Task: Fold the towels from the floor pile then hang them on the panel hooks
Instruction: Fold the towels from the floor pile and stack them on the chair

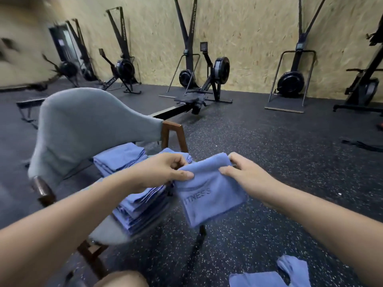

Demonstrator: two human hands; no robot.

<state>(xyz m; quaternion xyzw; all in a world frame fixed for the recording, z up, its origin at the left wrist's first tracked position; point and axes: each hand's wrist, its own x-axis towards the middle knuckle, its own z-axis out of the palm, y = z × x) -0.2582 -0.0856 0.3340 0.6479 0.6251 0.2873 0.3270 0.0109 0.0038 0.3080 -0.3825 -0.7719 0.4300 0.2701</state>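
A blue towel (209, 195) with dark "FITNESS" lettering hangs folded in front of me, above the floor. My left hand (159, 170) pinches its top left corner and my right hand (246, 172) pinches its top right corner. Left of it, stacks of folded blue towels (136, 206) lie on the seat of a grey upholstered chair (83, 129). More blue towels (271, 276) lie loose on the floor at the bottom right. No panel hooks are in view.
Dark speckled rubber floor (269, 158) stretches ahead. A rowing machine (199, 96) stands behind the chair. Several ski and rowing machines (294, 75) line the chipboard wall (238, 34). A dark strap (362, 146) lies on the floor at right.
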